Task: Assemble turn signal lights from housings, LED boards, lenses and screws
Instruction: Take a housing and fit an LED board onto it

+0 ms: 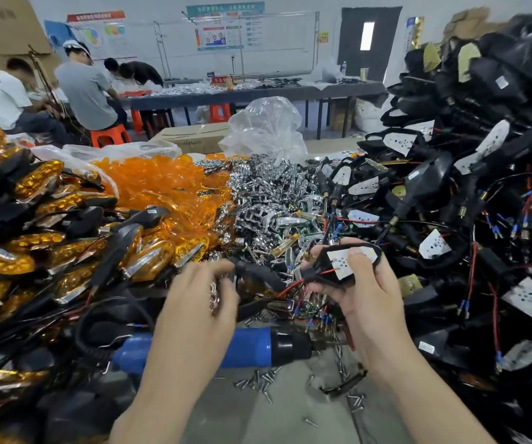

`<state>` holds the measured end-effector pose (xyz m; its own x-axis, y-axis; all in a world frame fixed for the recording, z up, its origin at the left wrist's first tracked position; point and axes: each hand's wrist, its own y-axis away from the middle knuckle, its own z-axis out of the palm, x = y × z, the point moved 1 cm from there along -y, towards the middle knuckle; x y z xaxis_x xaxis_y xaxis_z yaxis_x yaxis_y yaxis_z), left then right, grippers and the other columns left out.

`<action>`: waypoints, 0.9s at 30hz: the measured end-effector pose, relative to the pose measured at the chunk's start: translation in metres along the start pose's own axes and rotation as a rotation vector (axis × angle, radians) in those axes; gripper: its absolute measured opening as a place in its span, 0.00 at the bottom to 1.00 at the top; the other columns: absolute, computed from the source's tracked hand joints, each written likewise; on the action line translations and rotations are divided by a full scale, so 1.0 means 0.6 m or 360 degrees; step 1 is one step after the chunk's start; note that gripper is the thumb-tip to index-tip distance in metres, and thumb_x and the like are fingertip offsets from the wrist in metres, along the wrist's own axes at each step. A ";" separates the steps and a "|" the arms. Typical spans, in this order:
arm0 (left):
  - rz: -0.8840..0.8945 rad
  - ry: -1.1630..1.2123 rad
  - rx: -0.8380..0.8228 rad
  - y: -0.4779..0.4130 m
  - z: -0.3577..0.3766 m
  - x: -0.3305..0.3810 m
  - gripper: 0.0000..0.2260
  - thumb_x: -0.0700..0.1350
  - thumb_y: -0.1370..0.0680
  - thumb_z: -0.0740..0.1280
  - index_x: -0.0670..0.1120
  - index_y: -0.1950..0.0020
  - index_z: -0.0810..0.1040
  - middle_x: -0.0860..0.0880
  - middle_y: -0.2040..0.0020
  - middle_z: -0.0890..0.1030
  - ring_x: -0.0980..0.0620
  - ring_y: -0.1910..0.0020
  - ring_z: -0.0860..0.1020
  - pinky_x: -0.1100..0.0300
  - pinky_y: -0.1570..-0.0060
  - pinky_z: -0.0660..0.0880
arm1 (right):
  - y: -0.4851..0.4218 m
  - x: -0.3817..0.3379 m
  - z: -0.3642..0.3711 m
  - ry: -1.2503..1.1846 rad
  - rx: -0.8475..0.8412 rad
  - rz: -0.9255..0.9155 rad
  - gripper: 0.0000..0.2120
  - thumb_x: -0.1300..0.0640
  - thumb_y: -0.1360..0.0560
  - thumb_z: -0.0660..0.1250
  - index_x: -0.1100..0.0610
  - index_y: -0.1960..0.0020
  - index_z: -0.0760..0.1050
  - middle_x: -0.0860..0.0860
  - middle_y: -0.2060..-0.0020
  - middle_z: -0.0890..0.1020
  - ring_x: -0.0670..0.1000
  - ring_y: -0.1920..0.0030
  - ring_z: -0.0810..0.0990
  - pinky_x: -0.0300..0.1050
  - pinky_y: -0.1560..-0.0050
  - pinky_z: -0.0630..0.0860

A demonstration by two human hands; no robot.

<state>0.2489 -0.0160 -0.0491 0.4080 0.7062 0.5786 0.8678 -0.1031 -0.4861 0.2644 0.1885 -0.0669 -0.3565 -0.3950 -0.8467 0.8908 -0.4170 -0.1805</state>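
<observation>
Cluttered bench (258, 421); workers (85, 91) behind; one driver (252, 347); my right hand (365, 293) grips one housing (322, 261); left hand (199, 302) curls round chrome piece (215, 296).

Your 1 head camera looks forward and down, close above your left hand (194, 302) and right hand (365, 294), across the table (258, 415) to the far wall (325, 17).

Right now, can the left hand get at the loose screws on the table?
Probably yes: the screws lie uncovered close below the left hand, past the blue screwdriver. But its fingers seem to hold a shiny part.
</observation>
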 end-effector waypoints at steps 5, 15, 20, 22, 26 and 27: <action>0.0242 -0.0380 -0.0497 0.005 0.015 -0.004 0.12 0.55 0.20 0.61 0.59 0.38 0.76 0.67 0.46 0.71 0.63 0.42 0.66 0.66 0.42 0.59 | 0.000 -0.013 0.002 -0.0125 0.0018 -0.0041 0.11 0.62 0.14 0.54 0.59 0.41 0.75 0.60 0.51 0.86 0.62 0.55 0.88 0.45 0.63 0.82; 0.0167 -0.0006 -0.0342 0.003 -0.001 -0.004 0.15 0.61 0.19 0.49 0.69 0.32 0.62 0.59 0.47 0.78 0.55 0.48 0.77 0.50 0.51 0.77 | -0.007 -0.037 0.002 -0.0219 0.0110 -0.0044 0.11 0.62 0.14 0.54 0.61 0.41 0.74 0.59 0.53 0.87 0.58 0.55 0.87 0.43 0.63 0.82; 0.0121 -0.0144 -0.0175 0.003 -0.011 -0.006 0.21 0.67 0.20 0.50 0.66 0.29 0.68 0.72 0.59 0.74 0.69 0.58 0.76 0.72 0.61 0.67 | -0.007 -0.042 0.003 -0.0225 0.0108 -0.0066 0.11 0.62 0.13 0.53 0.61 0.40 0.74 0.58 0.53 0.87 0.56 0.56 0.87 0.43 0.63 0.82; 0.0133 -0.0113 -0.0206 0.002 -0.013 -0.008 0.24 0.68 0.24 0.51 0.64 0.32 0.72 0.71 0.59 0.75 0.72 0.55 0.75 0.71 0.62 0.67 | -0.008 -0.045 0.003 -0.0213 0.0114 -0.0079 0.12 0.63 0.13 0.52 0.63 0.38 0.73 0.57 0.54 0.87 0.55 0.57 0.87 0.43 0.63 0.82; 0.0226 -0.0051 -0.0243 0.002 -0.020 -0.001 0.18 0.59 0.22 0.57 0.65 0.32 0.72 0.64 0.49 0.75 0.58 0.54 0.76 0.64 0.63 0.73 | -0.011 -0.048 0.001 -0.0235 0.0134 -0.0077 0.12 0.62 0.13 0.53 0.64 0.37 0.73 0.57 0.54 0.87 0.56 0.56 0.87 0.43 0.63 0.82; 0.0240 -0.0055 -0.0236 0.004 -0.020 0.000 0.18 0.55 0.20 0.60 0.65 0.30 0.71 0.65 0.49 0.75 0.57 0.54 0.76 0.63 0.63 0.73 | -0.011 -0.049 0.000 -0.0241 0.0142 -0.0075 0.12 0.62 0.13 0.53 0.64 0.36 0.72 0.57 0.54 0.87 0.57 0.56 0.87 0.44 0.63 0.82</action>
<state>0.2543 -0.0249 -0.0422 0.5285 0.6985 0.4826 0.8310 -0.3093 -0.4623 0.2687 0.2027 -0.0408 -0.4414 -0.4892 -0.7522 0.8460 -0.5063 -0.1672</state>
